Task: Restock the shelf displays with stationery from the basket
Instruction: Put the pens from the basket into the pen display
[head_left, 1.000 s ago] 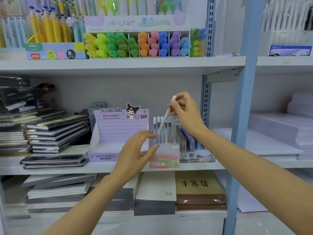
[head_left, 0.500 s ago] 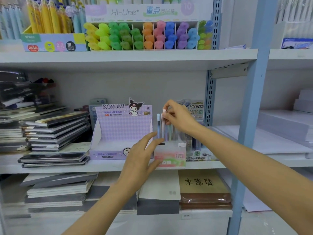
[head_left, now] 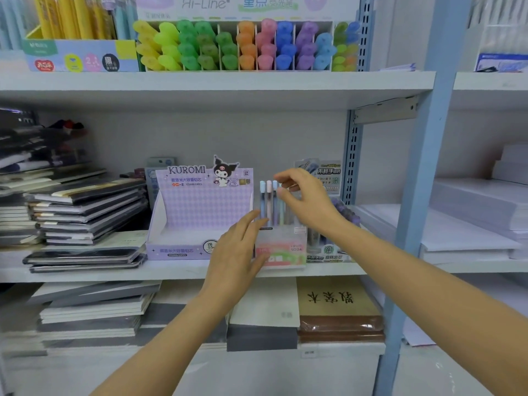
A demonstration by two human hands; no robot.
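Observation:
A small pastel pen display box [head_left: 281, 250] marked "Fruit Soda" stands on the middle shelf [head_left: 183, 271], with several slim pastel pens [head_left: 268, 201] upright in it. My left hand [head_left: 237, 252] grips the box's left front corner, fingers along its side and thumb on its front. My right hand [head_left: 303, 198] hovers over the pens, and its thumb and index finger pinch the top of a pale green pen [head_left: 281, 212] standing in the box. No basket is in view.
An empty purple Kuromi display box [head_left: 200, 212] stands just left of the pen box, and pencil-lead packs [head_left: 325, 244] stand to its right. Stacked notebooks [head_left: 85, 212] fill the left. Highlighters [head_left: 243, 47] line the shelf above. A blue upright post [head_left: 423, 195] stands to the right.
My right hand brought the tilted pen upright and lowered it into the box among the others. My left hand stayed on the box. The camera moved closer.

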